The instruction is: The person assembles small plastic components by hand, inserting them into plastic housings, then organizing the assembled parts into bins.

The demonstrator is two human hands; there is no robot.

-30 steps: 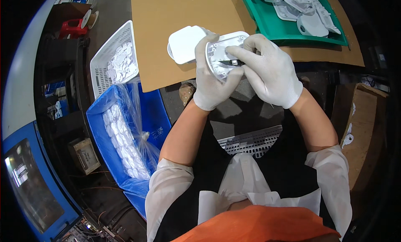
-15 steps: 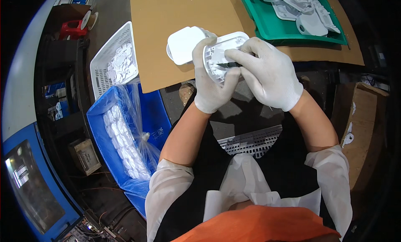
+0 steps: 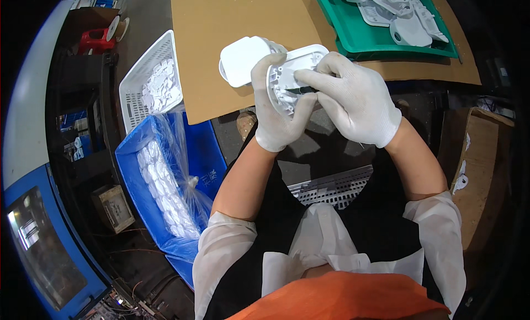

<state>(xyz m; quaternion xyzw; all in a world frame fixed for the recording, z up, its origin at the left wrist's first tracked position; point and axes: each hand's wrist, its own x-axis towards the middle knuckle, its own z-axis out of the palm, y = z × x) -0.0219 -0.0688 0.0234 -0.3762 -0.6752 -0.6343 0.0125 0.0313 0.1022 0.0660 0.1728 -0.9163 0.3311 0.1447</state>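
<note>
Both my hands wear white gloves. My left hand (image 3: 279, 107) grips a white moulded plastic shell (image 3: 292, 77), tilted with its hollow inside facing me. My right hand (image 3: 353, 102) pinches a thin dark tool (image 3: 301, 90) whose tip rests against the inside of that shell. A second white plastic part (image 3: 243, 60) with rounded corners lies just left of my hands on the brown cardboard sheet (image 3: 210, 38).
A green tray (image 3: 364, 38) with several white plastic parts sits at the far right. To my left stand a white perforated basket (image 3: 132, 93) of small white pieces and a blue crate (image 3: 207, 160) lined with clear plastic, holding stacked white pieces. A cardboard box (image 3: 475, 171) is at my right.
The hands and the shell have stayed nearly in place; the shell is turned slightly and the tool tip has shifted a little along its inside.
</note>
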